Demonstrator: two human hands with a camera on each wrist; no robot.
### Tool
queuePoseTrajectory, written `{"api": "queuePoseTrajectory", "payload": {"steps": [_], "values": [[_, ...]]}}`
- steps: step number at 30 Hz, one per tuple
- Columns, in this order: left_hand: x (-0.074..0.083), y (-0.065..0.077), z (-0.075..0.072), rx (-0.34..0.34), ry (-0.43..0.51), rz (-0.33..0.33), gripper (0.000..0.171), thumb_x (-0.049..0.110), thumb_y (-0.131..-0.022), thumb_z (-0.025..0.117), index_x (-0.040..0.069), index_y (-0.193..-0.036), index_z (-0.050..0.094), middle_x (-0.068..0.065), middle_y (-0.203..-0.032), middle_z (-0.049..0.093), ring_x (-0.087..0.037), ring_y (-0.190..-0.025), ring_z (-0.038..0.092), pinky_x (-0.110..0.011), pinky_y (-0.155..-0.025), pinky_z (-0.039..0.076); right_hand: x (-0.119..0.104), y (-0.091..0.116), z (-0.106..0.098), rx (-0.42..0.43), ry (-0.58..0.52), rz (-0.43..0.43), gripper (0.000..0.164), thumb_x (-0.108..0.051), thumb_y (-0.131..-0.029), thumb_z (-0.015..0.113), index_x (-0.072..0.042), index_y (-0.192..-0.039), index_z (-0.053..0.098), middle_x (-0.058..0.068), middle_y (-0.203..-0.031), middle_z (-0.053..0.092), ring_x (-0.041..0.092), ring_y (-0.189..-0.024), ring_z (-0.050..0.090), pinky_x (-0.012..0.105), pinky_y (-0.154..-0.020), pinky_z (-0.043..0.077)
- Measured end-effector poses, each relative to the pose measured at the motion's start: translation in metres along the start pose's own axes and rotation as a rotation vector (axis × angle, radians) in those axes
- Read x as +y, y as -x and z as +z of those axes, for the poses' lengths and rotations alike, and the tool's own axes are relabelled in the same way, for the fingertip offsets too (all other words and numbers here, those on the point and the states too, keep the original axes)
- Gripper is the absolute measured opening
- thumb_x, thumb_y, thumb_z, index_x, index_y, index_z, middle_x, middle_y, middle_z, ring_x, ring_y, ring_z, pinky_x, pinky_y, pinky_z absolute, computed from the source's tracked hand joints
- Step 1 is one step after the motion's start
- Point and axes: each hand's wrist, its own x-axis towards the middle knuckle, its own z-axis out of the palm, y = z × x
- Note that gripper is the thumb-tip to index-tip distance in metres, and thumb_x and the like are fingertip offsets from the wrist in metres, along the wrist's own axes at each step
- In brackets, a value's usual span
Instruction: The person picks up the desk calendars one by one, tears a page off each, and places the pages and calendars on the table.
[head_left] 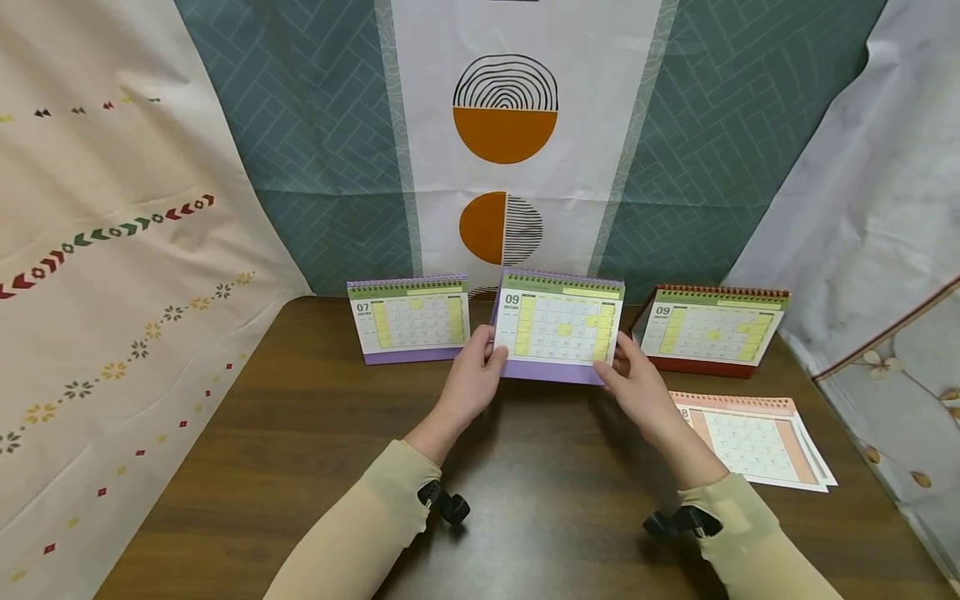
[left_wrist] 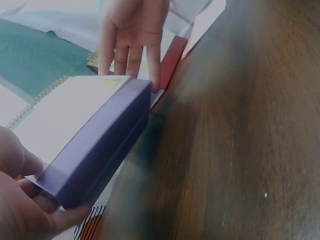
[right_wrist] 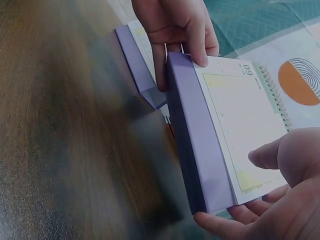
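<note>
A purple desk calendar (head_left: 558, 327) showing month 09 is held up between both hands, tilted back, close over the table. At its left edge my left hand (head_left: 474, 373) grips it, thumb at the front and fingers behind. My right hand (head_left: 637, 379) holds the lower right corner with the thumb over the front. In the right wrist view the right thumb (right_wrist: 267, 154) lies over the page, and the other fingers reach round the side. The purple base (left_wrist: 100, 142) of the calendar faces the left wrist camera.
A second purple calendar (head_left: 411, 321), month 07, stands at the back left. To the right stands a dark red calendar (head_left: 712, 329), month 09. Loose pink-topped calendar sheets (head_left: 757, 442) lie in front of it on the brown wooden table (head_left: 300, 467). Patterned cloth (head_left: 322, 150) hangs behind.
</note>
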Motion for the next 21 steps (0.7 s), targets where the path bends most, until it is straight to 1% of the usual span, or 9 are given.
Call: {"api": "queuePoseTrajectory", "payload": {"steps": [3, 6, 9, 11, 13, 15, 18, 20, 21], "values": [[-0.001, -0.001, 0.002, 0.003, -0.058, -0.009, 0.023, 0.013, -0.116, 0.055, 0.006, -0.138, 0.059, -0.011, -0.106, 0.070, -0.022, -0.082, 0.057, -0.037, -0.074, 0.046, 0.001, -0.002, 0.002, 0.030, 0.040, -0.031, 0.069, -0.016, -0.114, 0.062, -0.006, -0.173, 0.027, 0.026, -0.151, 0.054, 0.039, -0.137, 0.054, 0.050, -0.103, 0.052], [-0.001, -0.003, 0.005, 0.004, -0.114, -0.024, 0.030, 0.014, -0.118, 0.050, 0.005, -0.146, 0.056, -0.016, -0.121, 0.072, -0.027, -0.092, 0.063, -0.044, -0.083, 0.052, 0.002, -0.004, 0.004, 0.057, 0.082, -0.056, 0.067, -0.014, -0.113, 0.063, -0.006, -0.172, 0.031, 0.025, -0.151, 0.053, 0.040, -0.136, 0.053, 0.051, -0.104, 0.049], [-0.002, -0.006, 0.007, -0.004, -0.159, -0.030, 0.041, 0.015, -0.118, 0.048, 0.004, -0.157, 0.050, -0.018, -0.146, 0.067, -0.031, -0.123, 0.066, -0.050, -0.107, 0.052, 0.004, -0.005, 0.005, 0.072, 0.115, -0.087, 0.065, -0.012, -0.112, 0.063, -0.006, -0.170, 0.033, 0.025, -0.153, 0.051, 0.042, -0.137, 0.052, 0.056, -0.108, 0.046], [-0.007, -0.009, 0.009, -0.018, -0.175, -0.013, 0.046, 0.016, -0.118, 0.049, 0.004, -0.162, 0.047, -0.018, -0.157, 0.060, -0.032, -0.142, 0.058, -0.053, -0.118, 0.045, 0.005, -0.006, 0.005, 0.081, 0.121, -0.110, 0.066, -0.010, -0.112, 0.063, -0.004, -0.170, 0.032, 0.027, -0.155, 0.049, 0.044, -0.139, 0.051, 0.061, -0.112, 0.043], [-0.017, -0.016, 0.012, -0.031, -0.209, 0.015, 0.052, 0.018, -0.116, 0.051, 0.002, -0.165, 0.045, -0.019, -0.162, 0.055, -0.033, -0.151, 0.051, -0.055, -0.122, 0.040, 0.006, -0.008, 0.005, 0.089, 0.126, -0.134, 0.067, -0.008, -0.111, 0.063, -0.002, -0.169, 0.031, 0.028, -0.157, 0.046, 0.045, -0.142, 0.049, 0.065, -0.116, 0.038], [-0.031, -0.023, 0.016, -0.040, -0.244, 0.044, 0.056, 0.020, -0.115, 0.053, 0.000, -0.166, 0.043, -0.021, -0.164, 0.053, -0.034, -0.153, 0.048, -0.054, -0.124, 0.038, 0.007, -0.009, 0.005, 0.100, 0.132, -0.153, 0.068, -0.006, -0.111, 0.063, 0.000, -0.170, 0.029, 0.029, -0.159, 0.043, 0.046, -0.145, 0.046, 0.067, -0.119, 0.034], [-0.042, -0.030, 0.021, -0.039, -0.284, 0.043, 0.060, 0.020, -0.113, 0.056, -0.004, -0.166, 0.041, -0.028, -0.161, 0.050, -0.039, -0.150, 0.049, -0.057, -0.122, 0.039, 0.010, -0.011, 0.005, 0.109, 0.158, -0.166, 0.070, -0.007, -0.111, 0.063, 0.001, -0.170, 0.027, 0.031, -0.162, 0.039, 0.047, -0.147, 0.044, 0.068, -0.119, 0.035], [-0.037, -0.028, 0.021, -0.044, -0.269, 0.012, 0.064, 0.020, -0.112, 0.058, -0.007, -0.166, 0.037, -0.032, -0.161, 0.046, -0.044, -0.150, 0.047, -0.057, -0.122, 0.038, 0.012, -0.013, 0.006, 0.114, 0.191, -0.160, 0.073, -0.010, -0.111, 0.064, 0.002, -0.171, 0.024, 0.033, -0.164, 0.035, 0.047, -0.149, 0.042, 0.067, -0.119, 0.035], [-0.030, -0.026, 0.020, -0.050, -0.262, -0.015, 0.066, 0.019, -0.112, 0.059, -0.008, -0.167, 0.036, -0.033, -0.160, 0.044, -0.045, -0.149, 0.047, -0.058, -0.122, 0.038, 0.013, -0.014, 0.006, 0.116, 0.205, -0.152, 0.074, -0.011, -0.111, 0.064, 0.002, -0.172, 0.023, 0.033, -0.166, 0.033, 0.048, -0.150, 0.041, 0.067, -0.119, 0.036]]}}
